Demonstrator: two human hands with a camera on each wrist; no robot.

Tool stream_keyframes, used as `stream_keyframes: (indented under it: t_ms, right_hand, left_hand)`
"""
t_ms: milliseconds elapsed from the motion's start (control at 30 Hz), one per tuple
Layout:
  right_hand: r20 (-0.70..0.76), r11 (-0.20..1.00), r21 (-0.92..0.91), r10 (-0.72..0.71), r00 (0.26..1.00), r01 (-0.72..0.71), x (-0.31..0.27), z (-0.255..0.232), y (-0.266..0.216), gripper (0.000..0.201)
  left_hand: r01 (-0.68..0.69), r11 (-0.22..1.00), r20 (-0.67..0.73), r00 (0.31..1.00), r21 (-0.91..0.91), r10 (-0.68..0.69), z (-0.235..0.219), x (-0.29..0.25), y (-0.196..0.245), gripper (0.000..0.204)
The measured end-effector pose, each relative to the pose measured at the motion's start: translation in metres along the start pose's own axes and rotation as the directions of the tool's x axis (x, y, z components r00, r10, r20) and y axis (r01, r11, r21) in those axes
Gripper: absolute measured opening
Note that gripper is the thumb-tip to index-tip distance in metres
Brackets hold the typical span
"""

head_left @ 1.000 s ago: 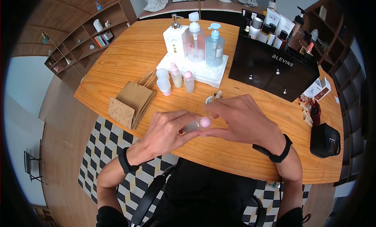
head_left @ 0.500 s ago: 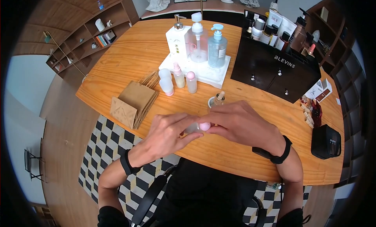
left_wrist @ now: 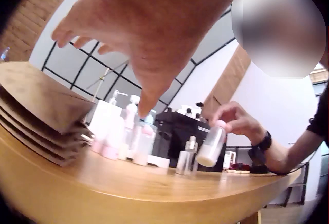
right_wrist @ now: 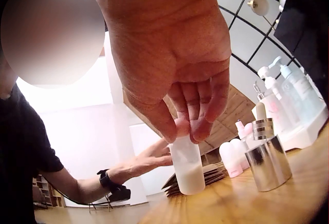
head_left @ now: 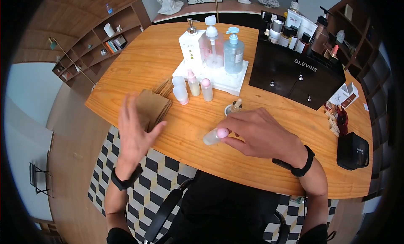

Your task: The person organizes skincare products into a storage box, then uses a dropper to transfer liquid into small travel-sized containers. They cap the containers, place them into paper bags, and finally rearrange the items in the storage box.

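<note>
My right hand (head_left: 259,132) pinches the pink cap (head_left: 222,133) of a small clear travel bottle between thumb and fingers. Whitish liquid lies in the lower part of that travel bottle (right_wrist: 188,170), which tilts close over the table. My left hand (head_left: 136,132) is spread and holds nothing; in the head view it overlaps a stack of brown paper bags (head_left: 156,106). Beyond my right hand stands a dropper bottle (right_wrist: 268,167) with a silvery body. Farther back are a pink-capped bottle (head_left: 207,92), a pink spray bottle (head_left: 193,86) and a frosted bottle (head_left: 181,94) with a pink base.
Three pump bottles stand on a white tray (head_left: 236,87) at the back of the wooden table (head_left: 126,59). To their right is a black cosmetics drawer box (head_left: 273,71) topped with bottles and tubes. A black pouch (head_left: 352,151) sits near the right edge.
My left hand has let go of the travel bottle and moved left to the paper bags. My right hand has closed on the pink cap and now holds the bottle alone.
</note>
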State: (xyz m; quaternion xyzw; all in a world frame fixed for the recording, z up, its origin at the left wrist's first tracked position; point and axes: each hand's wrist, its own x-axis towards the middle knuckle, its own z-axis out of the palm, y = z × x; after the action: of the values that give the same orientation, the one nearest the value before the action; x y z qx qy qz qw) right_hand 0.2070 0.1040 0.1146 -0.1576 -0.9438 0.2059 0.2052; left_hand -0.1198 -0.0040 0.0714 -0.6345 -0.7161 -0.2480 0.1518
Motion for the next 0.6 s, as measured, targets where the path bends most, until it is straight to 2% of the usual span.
stream_keyframes:
  t_ms: [33,67,133,167,233,367,467,500,533,567,600]
  right_hand:
    - [0.002,1.0,-0.009,-0.009,1.0,0.009,0.0,-0.001,0.0,0.013]
    - [-0.003,1.0,-0.013,-0.01,1.0,0.01,0.001,-0.002,-0.001,0.013]
    - [0.019,1.0,0.004,0.024,1.0,-0.024,0.001,-0.003,-0.005,0.015]
    - [0.017,1.0,0.001,0.019,1.0,-0.019,0.001,-0.003,-0.005,0.015]
    - [0.014,1.0,-0.007,-0.003,1.0,0.003,0.002,-0.003,-0.003,0.015]
    - [-0.051,0.999,-0.042,-0.036,0.998,0.034,0.001,-0.003,0.001,0.01]
    - [-0.05,0.999,-0.031,0.03,0.998,-0.032,-0.001,-0.01,-0.004,0.013]
    - [-0.125,0.999,-0.028,0.037,0.991,-0.041,-0.001,-0.009,-0.002,0.013]
    - [-0.199,0.999,-0.025,0.042,0.979,-0.048,-0.001,-0.008,0.0,0.013]
    - [-0.2,0.999,-0.023,0.042,0.979,-0.047,0.0,-0.009,0.001,0.013]
    - [-0.275,0.999,0.007,0.047,0.96,-0.047,0.001,-0.009,0.001,0.013]
  left_hand:
    - [0.051,0.988,-0.074,0.996,0.147,-0.04,0.001,0.002,-0.011,0.117]
    - [0.048,0.988,-0.079,0.996,0.147,-0.036,0.002,0.003,-0.023,0.117]
    - [0.188,0.956,0.147,0.963,0.227,-0.224,0.002,0.004,-0.043,0.128]
    - [0.189,0.955,0.141,0.964,0.228,-0.225,-0.001,0.007,-0.048,0.128]
    - [0.386,0.921,0.454,0.831,-0.05,-0.323,-0.009,0.015,-0.054,0.13]
    - [0.445,0.887,0.438,0.827,-0.125,-0.353,-0.02,0.01,-0.059,0.126]
    - [0.354,0.824,0.23,0.933,-0.442,-0.277,-0.022,-0.009,-0.096,0.113]
    - [0.354,0.825,0.234,0.932,-0.44,-0.276,-0.029,-0.012,-0.094,0.113]
    - [0.417,0.69,0.255,0.909,-0.592,-0.33,-0.043,-0.015,-0.09,0.111]
    - [0.457,0.524,0.285,0.881,-0.719,-0.378,-0.054,-0.017,-0.086,0.109]
    - [0.419,0.491,0.266,0.897,-0.764,-0.352,-0.061,-0.021,-0.084,0.099]
